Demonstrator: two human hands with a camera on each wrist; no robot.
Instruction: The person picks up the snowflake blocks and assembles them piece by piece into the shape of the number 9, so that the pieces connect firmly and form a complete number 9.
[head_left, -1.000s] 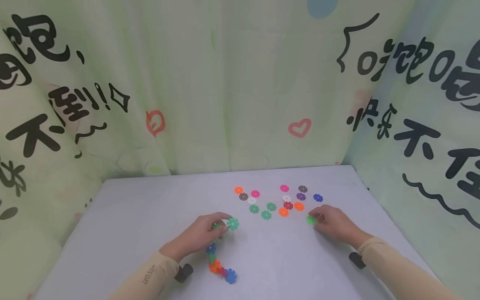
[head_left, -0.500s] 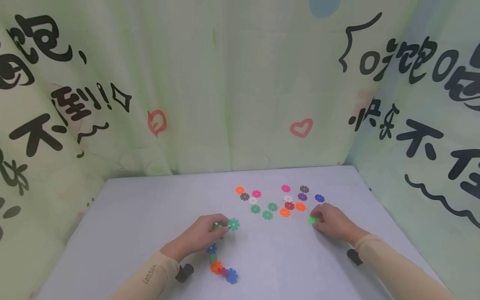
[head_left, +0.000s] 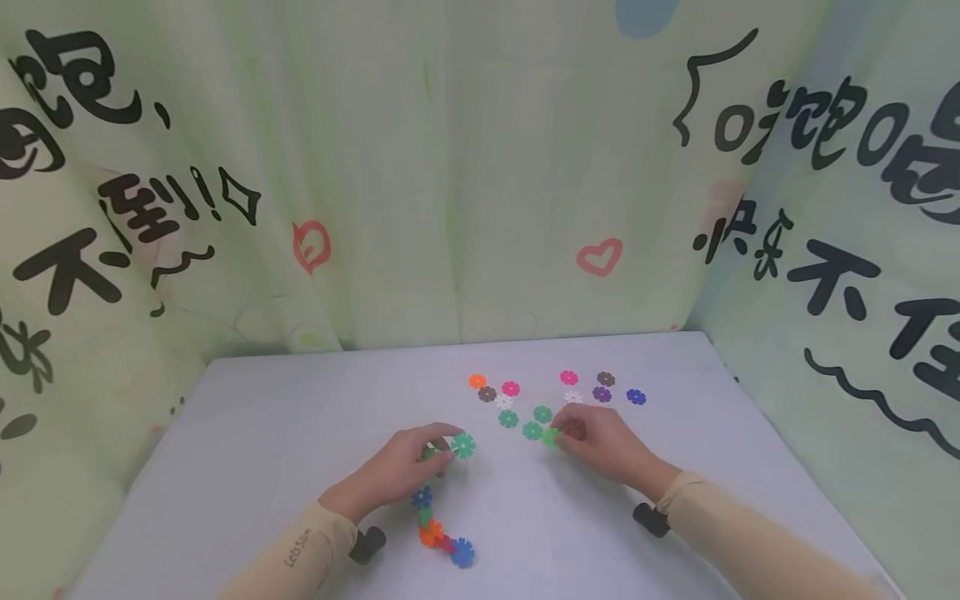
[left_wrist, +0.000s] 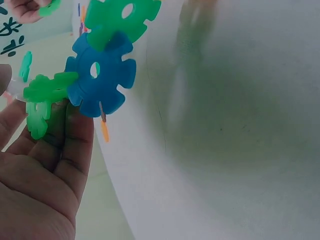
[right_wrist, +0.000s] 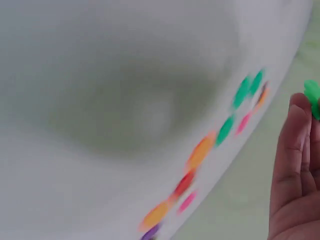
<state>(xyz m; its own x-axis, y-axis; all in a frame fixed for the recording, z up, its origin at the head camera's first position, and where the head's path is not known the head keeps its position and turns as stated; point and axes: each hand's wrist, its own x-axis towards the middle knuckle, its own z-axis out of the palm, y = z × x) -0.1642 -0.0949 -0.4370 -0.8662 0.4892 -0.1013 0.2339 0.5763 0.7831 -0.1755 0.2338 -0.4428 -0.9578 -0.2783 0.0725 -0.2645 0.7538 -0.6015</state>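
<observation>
Light-green snowflake disc point(head_left: 550, 437) pinched by right hand point(head_left: 609, 443), one disc chain point(head_left: 431, 534) by left hand point(head_left: 401, 467); only right-wrist view clearly shows loose red disc point(right_wrist: 184, 184) between two orange discs point(right_wrist: 201, 151).

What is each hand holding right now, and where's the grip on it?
The left hand holds a chain of flower pieces near its upper end; the right hand pinches a light-green flower piece by its edge.

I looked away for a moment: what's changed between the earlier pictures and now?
The right hand moved left, toward the left hand, carrying the light green disc. Nothing was visibly let go. The left hand stayed put, holding the disc chain; the loose discs still in sight lie as before.
</observation>
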